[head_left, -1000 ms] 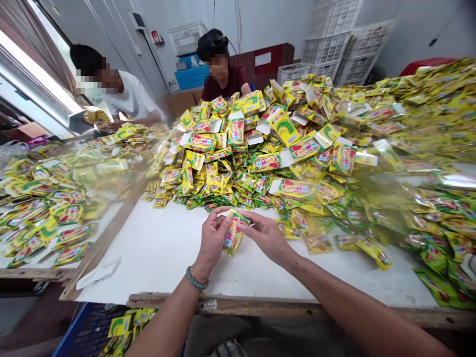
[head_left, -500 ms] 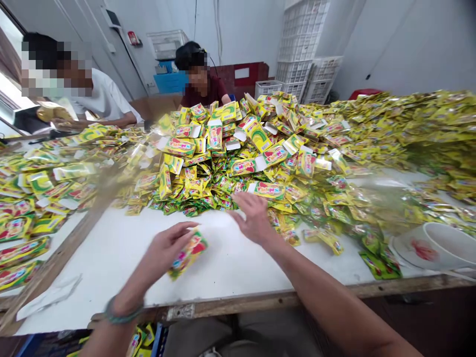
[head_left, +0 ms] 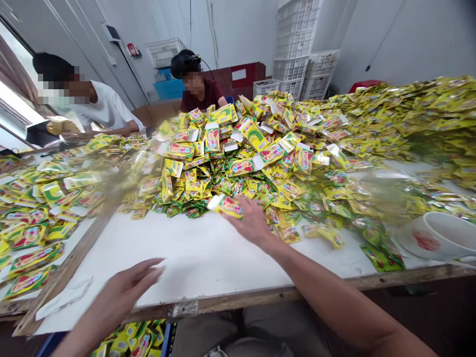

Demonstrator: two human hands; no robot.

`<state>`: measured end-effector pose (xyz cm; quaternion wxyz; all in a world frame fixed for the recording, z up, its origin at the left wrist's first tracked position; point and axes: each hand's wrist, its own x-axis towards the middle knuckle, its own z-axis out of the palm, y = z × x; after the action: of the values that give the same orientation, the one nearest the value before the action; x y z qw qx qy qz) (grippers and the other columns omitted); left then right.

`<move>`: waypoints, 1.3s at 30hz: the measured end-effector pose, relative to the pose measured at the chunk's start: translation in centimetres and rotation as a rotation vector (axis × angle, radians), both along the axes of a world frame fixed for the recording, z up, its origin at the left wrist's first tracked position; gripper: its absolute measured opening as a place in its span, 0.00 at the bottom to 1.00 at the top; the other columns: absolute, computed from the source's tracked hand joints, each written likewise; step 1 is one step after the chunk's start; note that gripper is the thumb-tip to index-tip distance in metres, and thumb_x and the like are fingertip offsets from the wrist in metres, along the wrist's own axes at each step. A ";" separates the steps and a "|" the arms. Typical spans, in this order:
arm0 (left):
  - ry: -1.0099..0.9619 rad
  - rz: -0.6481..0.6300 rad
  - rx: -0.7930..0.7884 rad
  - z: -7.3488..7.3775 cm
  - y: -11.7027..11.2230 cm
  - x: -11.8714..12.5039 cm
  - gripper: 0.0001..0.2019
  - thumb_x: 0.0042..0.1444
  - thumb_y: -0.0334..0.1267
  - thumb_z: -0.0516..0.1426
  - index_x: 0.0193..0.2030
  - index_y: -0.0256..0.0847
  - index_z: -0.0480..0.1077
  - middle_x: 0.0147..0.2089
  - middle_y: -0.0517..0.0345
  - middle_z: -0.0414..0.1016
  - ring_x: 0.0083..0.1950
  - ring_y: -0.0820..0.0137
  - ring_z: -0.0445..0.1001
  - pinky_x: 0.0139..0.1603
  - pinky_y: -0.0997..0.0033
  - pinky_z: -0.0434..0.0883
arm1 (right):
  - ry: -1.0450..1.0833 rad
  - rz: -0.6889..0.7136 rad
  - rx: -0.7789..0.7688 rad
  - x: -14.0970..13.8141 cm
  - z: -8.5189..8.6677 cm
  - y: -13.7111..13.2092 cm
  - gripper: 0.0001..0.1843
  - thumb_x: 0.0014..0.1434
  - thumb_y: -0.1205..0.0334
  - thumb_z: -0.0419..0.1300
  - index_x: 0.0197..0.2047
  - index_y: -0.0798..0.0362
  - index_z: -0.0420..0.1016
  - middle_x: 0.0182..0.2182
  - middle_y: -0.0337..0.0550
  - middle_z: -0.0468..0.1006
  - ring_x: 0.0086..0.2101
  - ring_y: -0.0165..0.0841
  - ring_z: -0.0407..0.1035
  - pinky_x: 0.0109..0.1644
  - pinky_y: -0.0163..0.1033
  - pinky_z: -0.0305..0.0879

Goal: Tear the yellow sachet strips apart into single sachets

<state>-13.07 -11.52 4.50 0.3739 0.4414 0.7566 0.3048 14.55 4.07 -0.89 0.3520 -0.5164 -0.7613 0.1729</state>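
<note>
My right hand [head_left: 253,220] is closed around a small yellow, green and red printed carton [head_left: 232,206], whose white end flap sticks out open to the left. It is held just in front of a heap of small yellow and green sachets [head_left: 226,186], with more cartons [head_left: 241,166] lying on top. Nearer the front edge, my left hand [head_left: 130,287] holds nothing, and its fingers are stretched out. Under that edge sits a blue crate [head_left: 169,339] with several cartons [head_left: 137,342] in it.
A wooden strip [head_left: 80,248] divides the white tabletop [head_left: 186,253], with more cartons [head_left: 31,235] on its left. A white tub [head_left: 439,235] stands at the right. Two people [head_left: 107,106] [head_left: 199,94] sit across the table, before stacked white crates [head_left: 295,49].
The carton in my left hand has been let go, and that hand has moved down and left toward the table edge. My right hand has picked a carton off the heap.
</note>
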 end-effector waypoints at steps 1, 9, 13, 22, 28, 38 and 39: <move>-0.144 -0.029 -0.045 -0.7 2.0 2.5 0.30 0.39 0.56 0.67 0.47 0.40 0.76 0.38 0.47 0.82 0.40 0.55 0.80 0.42 0.60 0.75 | 0.018 0.096 -0.023 -0.6 -0.1 -0.8 0.28 0.58 0.43 0.59 0.55 0.52 0.69 0.47 0.51 0.74 0.46 0.41 0.67 0.50 0.44 0.62; -0.598 0.111 0.209 -4.9 12.2 10.9 0.30 0.38 0.46 0.69 0.47 0.38 0.66 0.35 0.54 0.79 0.33 0.66 0.77 0.35 0.68 0.73 | -0.225 0.311 0.021 2.1 0.1 0.5 0.26 0.60 0.56 0.56 0.61 0.52 0.63 0.57 0.51 0.70 0.56 0.42 0.61 0.58 0.49 0.53; -0.558 0.088 0.199 -5.2 13.2 9.7 0.26 0.39 0.42 0.67 0.46 0.37 0.66 0.33 0.58 0.78 0.30 0.69 0.75 0.29 0.73 0.68 | -0.486 0.078 0.059 4.4 -0.5 3.4 0.35 0.49 0.72 0.57 0.62 0.54 0.62 0.60 0.55 0.66 0.60 0.46 0.53 0.57 0.52 0.46; -0.722 -0.071 0.214 -5.2 12.5 9.8 0.21 0.41 0.37 0.68 0.43 0.37 0.72 0.39 0.56 0.80 0.40 0.67 0.76 0.38 0.73 0.70 | -0.224 -0.025 0.073 4.1 -1.1 5.8 0.12 0.61 0.66 0.55 0.44 0.49 0.78 0.40 0.45 0.81 0.45 0.37 0.68 0.55 0.47 0.45; -0.779 0.003 0.203 -4.5 12.4 9.2 0.25 0.36 0.36 0.71 0.42 0.38 0.69 0.34 0.58 0.81 0.34 0.68 0.78 0.36 0.72 0.72 | 0.099 0.168 -0.259 3.2 -0.4 4.2 0.13 0.58 0.54 0.61 0.37 0.53 0.82 0.25 0.38 0.77 0.27 0.31 0.66 0.34 0.35 0.55; -0.715 -0.129 0.096 -4.8 12.1 8.8 0.26 0.43 0.44 0.69 0.48 0.40 0.68 0.34 0.57 0.81 0.31 0.69 0.78 0.34 0.73 0.72 | 0.322 0.221 -0.407 4.1 -0.5 4.8 0.21 0.56 0.44 0.58 0.32 0.54 0.81 0.26 0.39 0.73 0.30 0.31 0.65 0.34 0.34 0.58; -0.712 -0.139 0.097 -4.8 12.0 8.8 0.27 0.44 0.45 0.68 0.50 0.40 0.68 0.35 0.57 0.81 0.32 0.68 0.78 0.34 0.73 0.72 | 0.337 0.219 -0.400 4.2 -0.7 4.8 0.21 0.56 0.44 0.57 0.31 0.54 0.80 0.26 0.38 0.73 0.29 0.31 0.65 0.34 0.34 0.58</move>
<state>-4.29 0.51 -0.31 0.6122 0.3753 0.5319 0.4489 18.78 8.88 -1.54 0.3440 -0.4543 -0.6940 0.4400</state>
